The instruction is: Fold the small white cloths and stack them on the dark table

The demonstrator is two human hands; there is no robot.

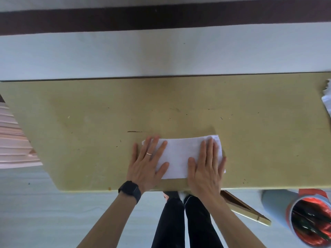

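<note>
A small white rectangular folded cloth (179, 156) lies flat near the front edge of the olive-tan counter (89, 122), its long axis running left to right, parallel to that edge. The left hand (146, 163), fingers straight and spread, presses flat on the cloth's left end. The right hand (206, 167) lies likewise flat on its right end, gripping nothing.

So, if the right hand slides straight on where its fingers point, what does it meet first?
Nothing, it seems: beyond the far edge of the cloth, the right hand has only bare table ahead, as far as that table's far edge.
</note>
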